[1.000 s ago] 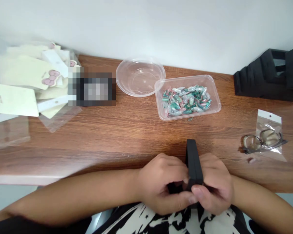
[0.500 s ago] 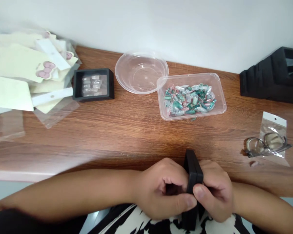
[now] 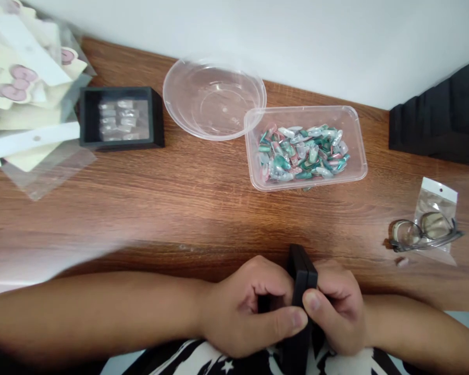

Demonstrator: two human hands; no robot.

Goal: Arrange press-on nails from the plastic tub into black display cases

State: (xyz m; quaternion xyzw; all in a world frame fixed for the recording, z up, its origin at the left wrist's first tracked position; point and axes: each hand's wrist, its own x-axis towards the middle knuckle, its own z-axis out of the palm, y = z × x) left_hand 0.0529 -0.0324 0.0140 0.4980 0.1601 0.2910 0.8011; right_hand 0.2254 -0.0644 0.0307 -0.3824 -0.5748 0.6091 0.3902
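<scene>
Low at the table's front edge, a black rectangular box [image 3: 301, 268] stands on its narrow side, with a seam running along it. My left hand [image 3: 250, 307] is closed on its left face, thumb at the near edge. From the other side my right hand [image 3: 338, 307] grips it, thumb tip pressed near the seam. The inside of the box is hidden from me. Beyond the hands, a clear rectangular tub [image 3: 352, 127] holds many green, pink and clear press-on nails [image 3: 305, 153].
Left of a round clear lid or dish [image 3: 222, 104] sits a black open box [image 3: 156, 120] with small clear packets inside. Cream cards in plastic sleeves [image 3: 27, 88] pile up far left. Glasses [image 3: 424, 232] lie on a small bag [image 3: 440, 195], near stacked black boxes [image 3: 430, 117].
The view has turned slightly, so the items at the left sit farther left. Both hands keep hold of the black box, with little change in grip.
</scene>
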